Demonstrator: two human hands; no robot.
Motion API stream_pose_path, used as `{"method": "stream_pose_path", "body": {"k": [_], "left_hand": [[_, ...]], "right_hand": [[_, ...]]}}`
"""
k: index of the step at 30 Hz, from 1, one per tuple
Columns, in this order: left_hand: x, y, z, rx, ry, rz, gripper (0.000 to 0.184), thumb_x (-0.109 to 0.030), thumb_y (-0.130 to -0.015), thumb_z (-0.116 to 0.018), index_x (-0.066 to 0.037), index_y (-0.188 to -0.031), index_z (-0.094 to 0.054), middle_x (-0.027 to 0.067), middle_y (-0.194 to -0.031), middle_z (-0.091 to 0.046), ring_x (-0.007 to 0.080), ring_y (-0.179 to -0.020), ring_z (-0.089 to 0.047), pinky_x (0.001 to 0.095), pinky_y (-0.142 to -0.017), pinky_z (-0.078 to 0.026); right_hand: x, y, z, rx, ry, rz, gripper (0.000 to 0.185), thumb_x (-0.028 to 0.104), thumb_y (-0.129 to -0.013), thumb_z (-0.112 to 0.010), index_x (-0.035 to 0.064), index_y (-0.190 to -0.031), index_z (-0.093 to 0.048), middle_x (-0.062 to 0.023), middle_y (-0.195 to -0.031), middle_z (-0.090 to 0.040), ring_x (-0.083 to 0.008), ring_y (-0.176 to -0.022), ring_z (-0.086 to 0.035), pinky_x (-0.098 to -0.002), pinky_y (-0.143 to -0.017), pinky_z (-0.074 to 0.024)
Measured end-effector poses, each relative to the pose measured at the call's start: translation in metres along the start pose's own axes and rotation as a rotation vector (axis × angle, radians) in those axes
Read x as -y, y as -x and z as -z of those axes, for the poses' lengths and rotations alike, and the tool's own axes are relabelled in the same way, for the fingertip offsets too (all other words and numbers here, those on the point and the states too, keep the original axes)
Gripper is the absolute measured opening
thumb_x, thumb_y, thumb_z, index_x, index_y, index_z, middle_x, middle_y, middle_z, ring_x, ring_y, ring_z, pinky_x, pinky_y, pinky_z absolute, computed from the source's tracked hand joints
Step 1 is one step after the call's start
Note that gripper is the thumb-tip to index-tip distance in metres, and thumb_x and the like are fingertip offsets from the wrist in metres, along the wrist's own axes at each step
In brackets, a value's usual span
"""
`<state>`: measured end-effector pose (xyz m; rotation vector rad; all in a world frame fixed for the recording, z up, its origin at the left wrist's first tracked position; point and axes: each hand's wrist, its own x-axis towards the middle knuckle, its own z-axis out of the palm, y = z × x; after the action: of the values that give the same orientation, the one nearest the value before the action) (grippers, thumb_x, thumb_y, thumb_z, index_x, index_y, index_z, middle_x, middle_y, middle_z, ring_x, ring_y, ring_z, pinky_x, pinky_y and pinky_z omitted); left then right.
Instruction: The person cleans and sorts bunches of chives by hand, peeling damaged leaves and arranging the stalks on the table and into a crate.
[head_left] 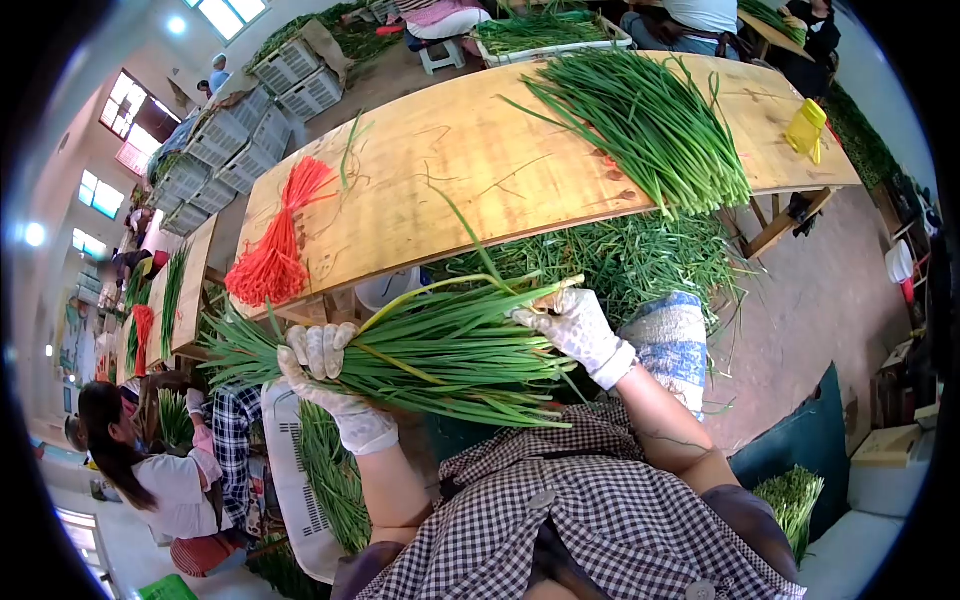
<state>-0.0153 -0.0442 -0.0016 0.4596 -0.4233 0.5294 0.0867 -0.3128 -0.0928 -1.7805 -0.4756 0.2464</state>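
My left hand (330, 375), in a whitish patterned glove, is closed around the leafy part of a loose bunch of green chives (450, 345) held in front of my apron. My right hand (583, 325), gloved alike, is closed in a pinch at the stem end of the bunch, on a few stems at its upper edge. A yellowed leaf (430, 287) arches along the top of the bunch towards my right fingers. On the wooden table (430, 150) ahead lie a pile of chives (650, 130) and a bundle of red ties (275, 240).
A yellow bottle-like object (805, 130) stands at the table's right end. Discarded leaves (620, 255) heap below the table, beside a blue-and-white sack (668, 345). A white crate (290, 470) of chives is at my left. A co-worker (150, 470) sits farther left.
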Motion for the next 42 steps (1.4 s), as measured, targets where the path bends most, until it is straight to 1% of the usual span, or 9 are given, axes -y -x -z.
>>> {"method": "stream_pose_path", "body": {"k": [3,7,10,16,20,24,30,34,42], "left_hand": [[-0.03,-0.003,0.008,0.141,-0.016,-0.045,0.029,-0.025,-0.089,-0.053,-0.016,-0.063,-0.044,-0.0073,-0.043,-0.045,0.0046,-0.038,-0.04,0.0243,-0.06,-0.039],[-0.049,-0.002,-0.003,0.196,0.074,-0.125,0.03,-0.025,-0.087,-0.058,-0.016,-0.062,-0.044,-0.0073,-0.045,-0.049,0.0037,-0.039,-0.044,0.0211,-0.059,-0.044],[-0.041,0.0,-0.006,0.198,0.096,-0.174,0.03,-0.023,-0.086,-0.062,-0.015,-0.062,-0.045,-0.0068,-0.045,-0.049,0.003,-0.041,-0.048,0.0188,-0.057,-0.045],[-0.001,0.001,-0.017,0.341,0.262,-0.122,0.028,-0.023,-0.085,-0.063,-0.014,-0.064,-0.048,-0.0053,-0.048,-0.053,0.0028,-0.041,-0.049,0.0168,-0.053,-0.045],[-0.021,-0.003,-0.006,0.358,0.181,-0.108,0.027,-0.025,-0.086,-0.062,-0.014,-0.066,-0.048,-0.0049,-0.049,-0.055,0.0026,-0.041,-0.05,0.0165,-0.053,-0.045],[-0.031,-0.005,-0.001,0.35,0.143,-0.106,0.026,-0.026,-0.087,-0.06,-0.014,-0.067,-0.049,-0.0046,-0.051,-0.057,0.0024,-0.041,-0.051,0.0163,-0.052,-0.045],[-0.019,-0.013,0.004,0.47,0.128,-0.028,0.025,-0.028,-0.089,-0.057,-0.013,-0.069,-0.05,-0.004,-0.053,-0.06,0.0021,-0.042,-0.053,0.016,-0.051,-0.045],[-0.019,-0.02,0.003,0.514,0.104,0.027,0.026,-0.028,-0.089,-0.057,-0.014,-0.069,-0.049,-0.0036,-0.055,-0.06,0.0035,-0.044,-0.055,0.0176,-0.055,-0.046],[-0.032,-0.015,0.016,0.355,-0.004,0.176,0.028,-0.029,-0.089,-0.055,-0.014,-0.068,-0.047,-0.0062,-0.046,-0.052,0.0031,-0.036,-0.046,0.0206,-0.059,-0.045]], "right_hand": [[-0.024,0.004,0.022,-0.12,-0.753,-0.144,0.006,0.006,-0.082,-0.066,0.0006,-0.085,-0.068,-0.0085,-0.08,-0.068,-0.0116,-0.058,-0.06,-0.0193,-0.047,-0.0462],[-0.119,0.004,0.104,-0.396,-0.262,-0.574,0.012,0.011,-0.084,-0.064,0.0036,-0.094,-0.065,-0.0077,-0.082,-0.067,-0.015,-0.066,-0.062,-0.0249,-0.07,-0.0513],[-0.067,0.016,0.089,-0.217,0.274,-0.216,0.034,0.023,-0.086,-0.064,-0.0013,-0.11,-0.061,-0.0154,-0.107,-0.063,-0.0228,-0.098,-0.06,-0.0297,-0.088,-0.048],[0.049,-0.005,0.033,0.39,-0.345,-0.18,0.029,0.024,-0.09,-0.059,-0.0012,-0.105,-0.065,-0.0071,-0.092,-0.068,-0.0114,-0.087,-0.062,-0.0226,-0.081,-0.0471],[0.023,-0.006,0.033,0.064,-1.001,-0.263,0.016,0.011,-0.087,-0.06,0.0002,-0.097,-0.067,-0.0037,-0.082,-0.067,-0.0125,-0.072,-0.059,-0.0201,-0.069,-0.0464],[-0.067,-0.015,0.081,-0.473,-0.679,-0.248,0.018,0.016,-0.087,-0.062,0.0016,-0.097,-0.066,-0.0052,-0.085,-0.068,-0.014,-0.072,-0.061,-0.0257,-0.077,-0.05],[0.023,-0.006,0.047,0.038,0.175,0.431,0.059,0.018,-0.078,-0.072,0.0161,-0.132,-0.048,-0.007,-0.122,-0.058,-0.0193,-0.121,-0.047,-0.032,-0.096,-0.0428],[0.018,-0.009,0.025,0.139,-0.223,0.316,0.032,0.01,-0.077,-0.071,0.0089,-0.109,-0.067,-0.0074,-0.102,-0.064,-0.0154,-0.088,-0.06,-0.0266,-0.083,-0.0482],[0.026,0.009,0.015,0.38,-1.122,0.146,0.022,0.01,-0.081,-0.067,0.004,-0.102,-0.063,-0.0108,-0.11,-0.059,-0.024,-0.107,-0.053,-0.0388,-0.099,-0.0365]]}}
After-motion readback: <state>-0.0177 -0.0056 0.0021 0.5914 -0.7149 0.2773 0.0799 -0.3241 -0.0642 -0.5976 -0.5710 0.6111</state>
